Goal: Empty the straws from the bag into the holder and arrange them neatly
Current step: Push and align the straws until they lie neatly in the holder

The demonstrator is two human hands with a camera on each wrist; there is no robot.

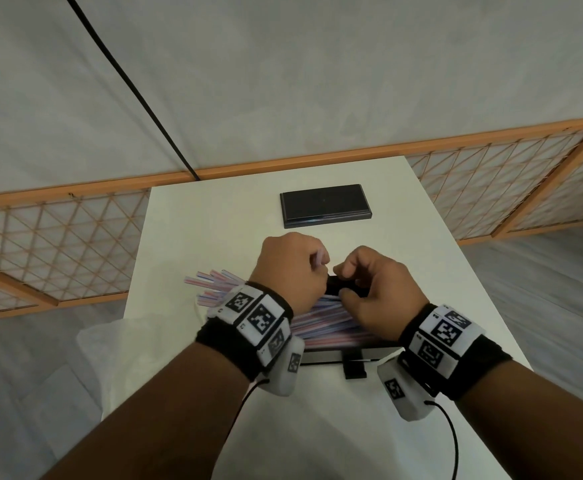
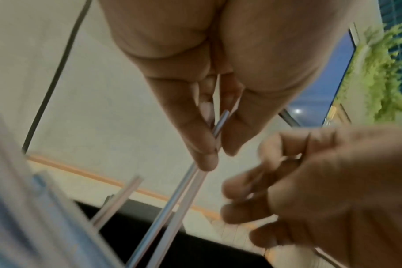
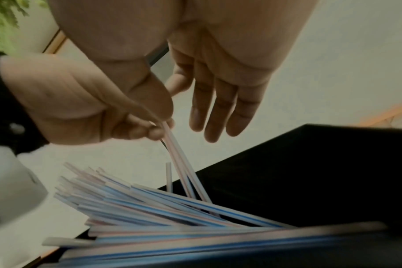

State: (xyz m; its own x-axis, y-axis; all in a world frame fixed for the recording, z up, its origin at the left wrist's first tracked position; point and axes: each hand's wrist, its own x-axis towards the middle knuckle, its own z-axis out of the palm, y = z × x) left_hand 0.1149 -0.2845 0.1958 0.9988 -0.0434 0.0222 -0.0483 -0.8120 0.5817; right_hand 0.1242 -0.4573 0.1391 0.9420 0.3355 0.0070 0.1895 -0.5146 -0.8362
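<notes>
A black holder (image 1: 353, 355) stands on the white table (image 1: 214, 220) beneath both hands. A bundle of striped blue and pink straws (image 1: 210, 282) lies slanted across it, ends fanning out to the left. In the right wrist view the straws (image 3: 149, 208) rest over the holder's (image 3: 310, 172) rim. My left hand (image 1: 290, 268) pinches a few straws (image 2: 172, 204) between thumb and fingertips and holds them steeply upright above the pile. My right hand (image 1: 376, 289) hovers just to the right; its fingers (image 3: 218, 108) hang loose, holding nothing I can see.
A flat black lid (image 1: 324, 204) lies further back on the table. A clear plastic bag (image 1: 103, 344) droops over the table's left edge. An orange lattice fence (image 1: 58, 244) runs behind the table. Cables trail from both wristbands.
</notes>
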